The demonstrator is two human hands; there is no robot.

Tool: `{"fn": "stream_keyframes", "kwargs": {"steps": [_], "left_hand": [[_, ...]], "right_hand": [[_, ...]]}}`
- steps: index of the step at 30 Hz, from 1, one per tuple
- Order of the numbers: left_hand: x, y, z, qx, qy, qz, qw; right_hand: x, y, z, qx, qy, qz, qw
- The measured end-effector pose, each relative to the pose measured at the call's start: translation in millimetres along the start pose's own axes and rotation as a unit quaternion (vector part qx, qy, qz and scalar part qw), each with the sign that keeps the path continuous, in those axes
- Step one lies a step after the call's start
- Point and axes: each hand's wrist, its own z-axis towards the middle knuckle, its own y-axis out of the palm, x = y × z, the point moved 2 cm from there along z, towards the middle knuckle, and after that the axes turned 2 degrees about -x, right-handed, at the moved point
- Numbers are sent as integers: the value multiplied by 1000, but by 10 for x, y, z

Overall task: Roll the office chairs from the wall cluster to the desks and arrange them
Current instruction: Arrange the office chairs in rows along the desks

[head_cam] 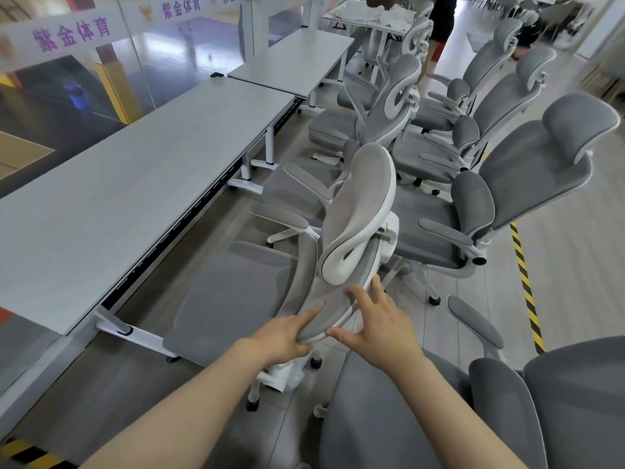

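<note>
Left hand [282, 336] pinching the chair [345, 265] backrest's top edge, right hand [382, 319] fingers spread on it, beside the desk [111, 198].

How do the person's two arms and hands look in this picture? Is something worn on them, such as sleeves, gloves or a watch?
Both forearms are bare as far as the picture shows; no sleeve edge is in view. The left hand and the right hand wear no gloves. No watch, bracelet or ring is visible on either wrist or on the fingers that show. The nails look short and unpainted.
</note>
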Motion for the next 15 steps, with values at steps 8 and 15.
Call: {"fn": "stream_keyframes", "kwargs": {"steps": [8, 15], "left_hand": [[74, 18, 122, 13, 17, 13, 1000], [164, 79, 243, 31, 15, 25, 999]], "right_hand": [[112, -27, 38, -7, 14, 12, 1000], [243, -53, 111, -20, 14, 71, 997]]}}
